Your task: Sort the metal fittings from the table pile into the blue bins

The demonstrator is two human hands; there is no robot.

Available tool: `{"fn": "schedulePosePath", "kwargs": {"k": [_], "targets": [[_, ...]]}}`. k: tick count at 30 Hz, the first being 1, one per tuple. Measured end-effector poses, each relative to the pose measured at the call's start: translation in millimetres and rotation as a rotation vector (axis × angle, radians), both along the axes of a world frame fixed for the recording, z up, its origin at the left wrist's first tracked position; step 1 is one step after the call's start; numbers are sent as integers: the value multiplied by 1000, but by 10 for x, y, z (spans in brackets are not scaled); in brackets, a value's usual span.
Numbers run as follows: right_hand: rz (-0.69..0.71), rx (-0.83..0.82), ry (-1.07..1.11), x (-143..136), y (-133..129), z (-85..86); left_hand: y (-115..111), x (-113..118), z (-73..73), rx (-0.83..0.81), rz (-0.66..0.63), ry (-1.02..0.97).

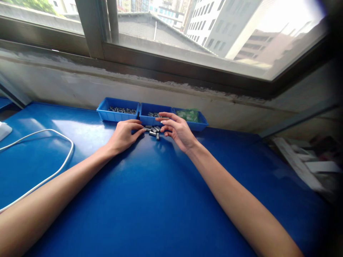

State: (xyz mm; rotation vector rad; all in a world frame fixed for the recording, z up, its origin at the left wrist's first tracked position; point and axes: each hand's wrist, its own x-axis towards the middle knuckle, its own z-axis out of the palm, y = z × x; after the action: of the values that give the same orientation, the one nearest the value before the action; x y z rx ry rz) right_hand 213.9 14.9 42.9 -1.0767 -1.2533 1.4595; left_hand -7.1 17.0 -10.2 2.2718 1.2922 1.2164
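A small heap of short, shiny grey metal cylinders [152, 133] lies on the blue tabletop, in front of the bins. At its left edge, my left hand [123, 135] has thumb and fingertips drawn together on one small metal cylinder [147, 129]. My right hand [179, 132] hovers at the right side of the heap, fingers curved and apart, with nothing visible between them. Behind it, the middle blue bin [156, 108] holds similar metal pieces, partly hidden by the fingers.
The left blue bin [118, 116] contains many small metal parts. Green plastic packets [190, 115] fill the right blue bin [199, 126]. A white cable [70, 151] curves over the left of the blue table [150, 207]. A wall and window frame [160, 69] rise behind; blurred clutter sits far right.
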Motion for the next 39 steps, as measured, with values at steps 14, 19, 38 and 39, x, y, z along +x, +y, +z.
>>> {"fn": "schedulePosePath", "kwargs": {"k": [14,19,38,39], "targets": [[106,29,-64,-46,-14,-80,-66,5,106,2,-89,-113],[178,133,-203,-55,-36,-88,-100,20,114,-104,-84,-188],[68,-52,127,2,27,-79,-55,52,43,158,-241,234],[66,-66,136,4,29,-78,-55,52,38,176,-280,267]]}}
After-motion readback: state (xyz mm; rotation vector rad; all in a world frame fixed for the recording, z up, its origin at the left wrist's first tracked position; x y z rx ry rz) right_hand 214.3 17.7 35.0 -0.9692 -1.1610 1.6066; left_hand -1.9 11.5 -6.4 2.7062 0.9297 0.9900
